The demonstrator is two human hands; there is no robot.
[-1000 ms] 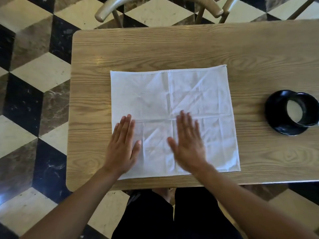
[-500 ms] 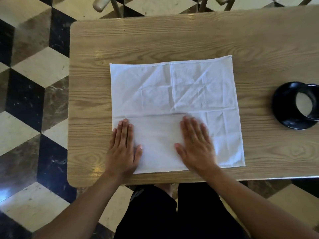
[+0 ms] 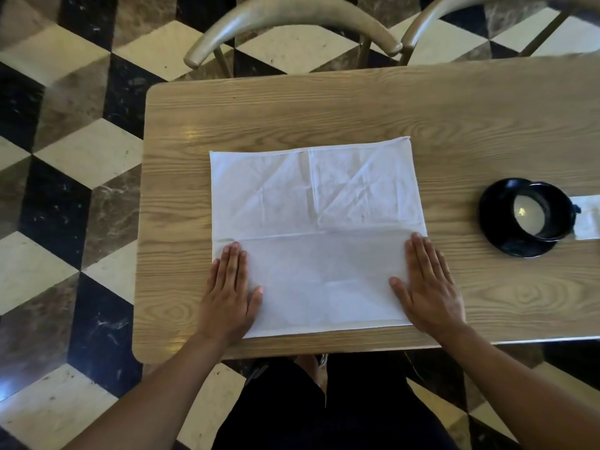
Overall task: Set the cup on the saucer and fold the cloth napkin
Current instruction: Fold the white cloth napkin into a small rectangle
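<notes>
Both hands flat, palms down, fingers straight and pressed together: left hand point(image 3: 227, 293) on the white napkin's point(image 3: 318, 222) left edge, right hand point(image 3: 428, 287) on its right edge. Napkin mid-desk point(image 3: 324, 108); black cup point(image 3: 545, 211) on saucer point(image 3: 500, 235), well apart to the right.

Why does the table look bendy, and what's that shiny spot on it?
Head view: the wide-angle lens bows the table edges and chair backs; a light glints off the wood just beyond the napkin, another inside the cup; the floor corners look soft.
</notes>
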